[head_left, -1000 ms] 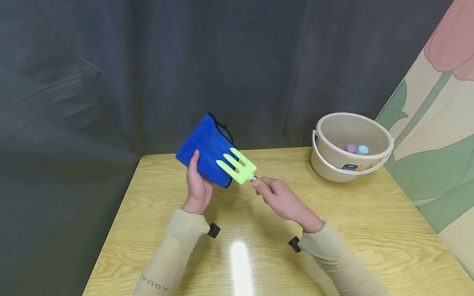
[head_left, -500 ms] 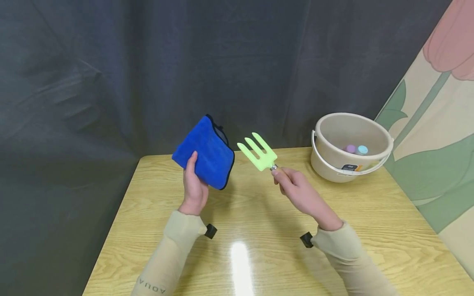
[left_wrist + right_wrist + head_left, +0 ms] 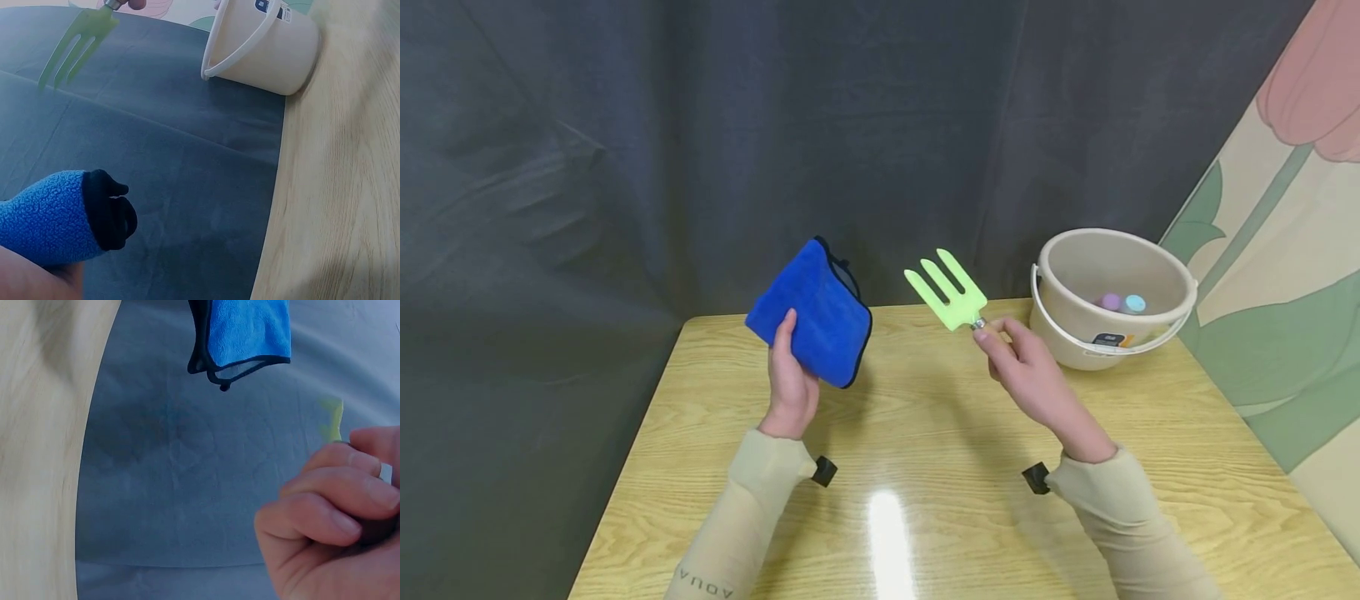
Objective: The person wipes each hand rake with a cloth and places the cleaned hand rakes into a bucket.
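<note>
My left hand (image 3: pixel 792 387) grips a folded blue cloth (image 3: pixel 820 317) with black edging, the thumb lying across its front. A dark loop sticks out at the cloth's upper right edge. In the left wrist view the blue cloth (image 3: pixel 53 215) shows its fuzzy pile and black rim. To the right, my right hand (image 3: pixel 1030 367) holds a light green three-pronged hand fork (image 3: pixel 951 292) by its wooden handle. The prongs point up and left, apart from the cloth. Curled fingers of the right hand (image 3: pixel 331 512) wrap the handle in the right wrist view and hide most of it.
A beige bucket (image 3: pixel 1075 321) with a white handle stands at the table's back right, a purple thing (image 3: pixel 1110 302) and a light blue thing (image 3: pixel 1134 304) inside it. The wooden table (image 3: pixel 925 433) ends at a dark curtain (image 3: pixel 850 125). A flower-patterned panel (image 3: pixel 1285 292) borders the right side.
The right hand has carried the hand fork up and to the right, away from the cloth it overlapped. The left hand has shifted slightly left and down with the cloth.
</note>
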Demonstrator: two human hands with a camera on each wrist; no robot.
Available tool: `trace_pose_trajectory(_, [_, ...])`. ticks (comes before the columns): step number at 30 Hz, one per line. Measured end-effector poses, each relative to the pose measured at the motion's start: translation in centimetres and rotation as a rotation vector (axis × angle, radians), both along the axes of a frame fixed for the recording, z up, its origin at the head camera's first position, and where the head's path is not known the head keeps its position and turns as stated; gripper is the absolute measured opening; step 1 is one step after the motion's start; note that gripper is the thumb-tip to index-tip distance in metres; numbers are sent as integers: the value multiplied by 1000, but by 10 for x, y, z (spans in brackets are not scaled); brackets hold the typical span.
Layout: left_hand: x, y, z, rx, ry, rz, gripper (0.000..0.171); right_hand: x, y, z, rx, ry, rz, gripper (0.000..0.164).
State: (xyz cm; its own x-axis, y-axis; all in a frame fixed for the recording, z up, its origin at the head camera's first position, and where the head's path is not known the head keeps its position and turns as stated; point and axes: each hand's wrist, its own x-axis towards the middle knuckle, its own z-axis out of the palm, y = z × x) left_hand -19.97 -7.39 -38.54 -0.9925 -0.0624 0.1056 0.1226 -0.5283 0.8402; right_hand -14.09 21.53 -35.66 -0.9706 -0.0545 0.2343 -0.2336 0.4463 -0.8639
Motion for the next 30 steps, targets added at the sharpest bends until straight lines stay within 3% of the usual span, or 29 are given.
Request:
trace_pose_trajectory(14, [0,-3,-2,-6,-16,-3,60,-1,37,11,-33,-10,-91,26])
trace_pose_trajectory(26, [0,-3,-5,-11,-17,-1,59,-8,85,24,-93,85,-279,10])
trace_pose_trajectory(30, [0,-4,-7,-9,-24,5,59,-8,103,31,-66,94,-340,10])
